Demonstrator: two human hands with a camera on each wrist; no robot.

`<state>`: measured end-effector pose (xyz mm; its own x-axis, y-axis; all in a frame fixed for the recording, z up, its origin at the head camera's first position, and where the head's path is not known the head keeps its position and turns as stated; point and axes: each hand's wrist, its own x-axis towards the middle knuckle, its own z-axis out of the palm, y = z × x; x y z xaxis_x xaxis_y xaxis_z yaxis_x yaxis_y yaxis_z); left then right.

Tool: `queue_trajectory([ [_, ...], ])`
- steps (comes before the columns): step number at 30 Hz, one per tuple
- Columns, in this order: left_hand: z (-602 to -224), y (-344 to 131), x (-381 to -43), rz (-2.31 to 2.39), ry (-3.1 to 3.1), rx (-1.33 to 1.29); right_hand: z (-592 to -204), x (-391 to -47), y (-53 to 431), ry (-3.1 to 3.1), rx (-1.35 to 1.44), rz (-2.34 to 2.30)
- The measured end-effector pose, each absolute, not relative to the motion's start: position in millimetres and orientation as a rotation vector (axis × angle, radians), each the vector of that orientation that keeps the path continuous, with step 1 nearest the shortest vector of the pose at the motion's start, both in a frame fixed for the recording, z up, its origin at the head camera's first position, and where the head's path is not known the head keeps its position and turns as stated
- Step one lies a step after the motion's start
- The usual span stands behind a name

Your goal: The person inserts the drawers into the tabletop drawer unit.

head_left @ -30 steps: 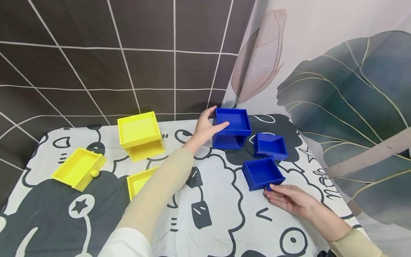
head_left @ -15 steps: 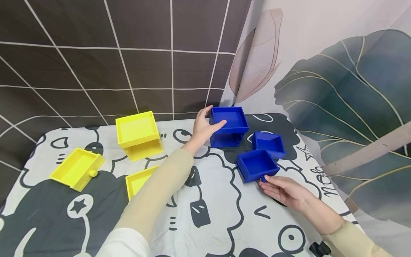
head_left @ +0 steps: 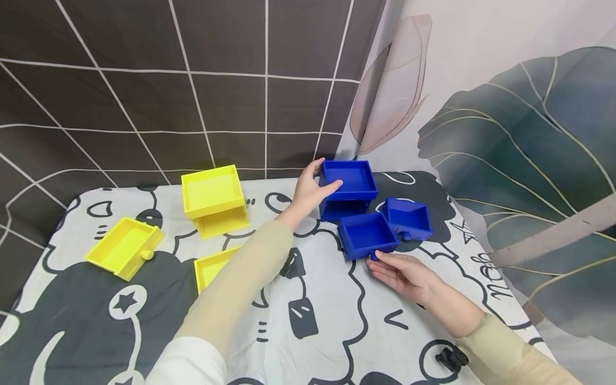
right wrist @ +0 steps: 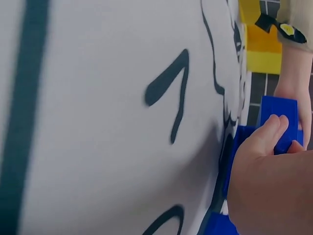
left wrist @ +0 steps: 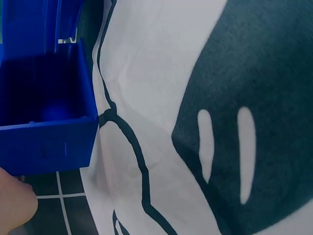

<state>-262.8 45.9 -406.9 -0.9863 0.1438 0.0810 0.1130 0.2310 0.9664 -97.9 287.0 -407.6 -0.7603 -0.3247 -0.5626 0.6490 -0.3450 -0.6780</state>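
Observation:
My left hand (head_left: 310,192) holds the small blue cabinet (head_left: 348,179) by its left side, thumb across the top edge and fingers behind. The cabinet's front is hollow, seen in the left wrist view as an opening below a blue wall (left wrist: 44,147). Between finger and thumb, my right hand (head_left: 409,278) pinches the round knob (head_left: 374,255) of a blue drawer (head_left: 368,235), which is right in front of the cabinet and overlaps its lower front in the head view. A second blue drawer (head_left: 409,218) lies just right of it. From the right wrist, the held drawer's front (right wrist: 283,107) shows beyond my fingers.
A yellow cabinet (head_left: 212,192) with a hollow front stands at the back left. One yellow drawer (head_left: 122,246) lies left of it; another yellow drawer (head_left: 212,267) is partly hidden by my left sleeve. A patterned cloth (head_left: 332,321) covers the table, with a dark gridded curtain (head_left: 226,101) behind.
My right hand has carried the blue drawer leftward and back toward the cabinet, away from the second blue drawer's front. My left hand has kept its hold on the cabinet.

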Motion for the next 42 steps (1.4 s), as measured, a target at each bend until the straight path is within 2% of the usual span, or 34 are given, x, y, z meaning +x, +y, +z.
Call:
queue_trajectory([
  [15,-409,48,-261,1.945,2.410,0.277,-409,-119,253,1.289,0.526,-2.171],
  [42,-407,47,-263,1.955,2.407,0.251,-394,-128,240,1.284,0.588,-2.196],
])
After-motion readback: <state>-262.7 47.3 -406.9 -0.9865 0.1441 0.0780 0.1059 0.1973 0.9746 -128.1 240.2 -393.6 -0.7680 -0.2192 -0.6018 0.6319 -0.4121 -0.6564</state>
